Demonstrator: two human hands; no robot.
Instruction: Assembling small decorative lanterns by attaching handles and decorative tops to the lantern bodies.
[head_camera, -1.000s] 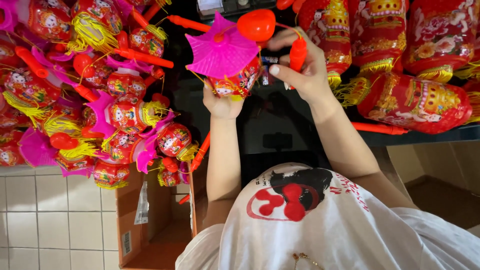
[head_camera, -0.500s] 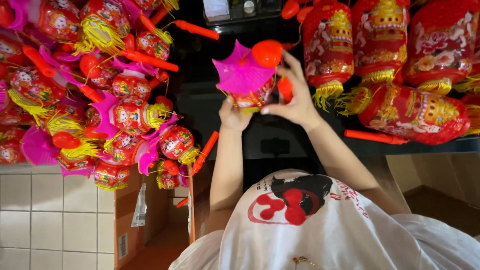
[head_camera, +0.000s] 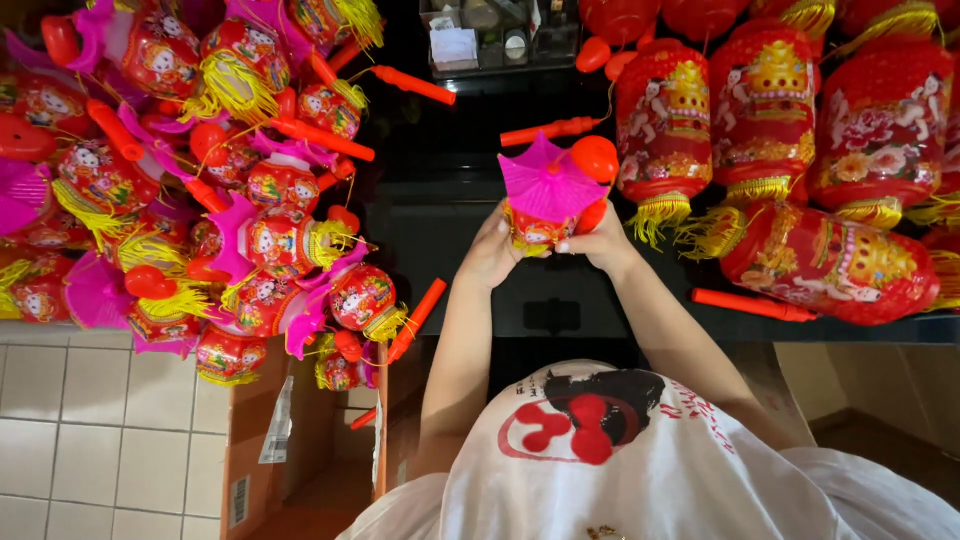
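- Small lanterns (head_camera: 250, 190) are lying heaped at the table's left edge, spilling over an open cardboard box (head_camera: 290, 440) below.
- My left hand (head_camera: 490, 255) is grasping the small red lantern (head_camera: 535, 225) from the left, above the dark table (head_camera: 450, 150), near its front edge.
- My right hand (head_camera: 600, 240) is gripping its right side, under the pink roof (head_camera: 548, 182).
- I judge I'm assembling it; the next move calls for steady, even pressing.
- Large red lanterns (head_camera: 770, 110) are lining the right edge.
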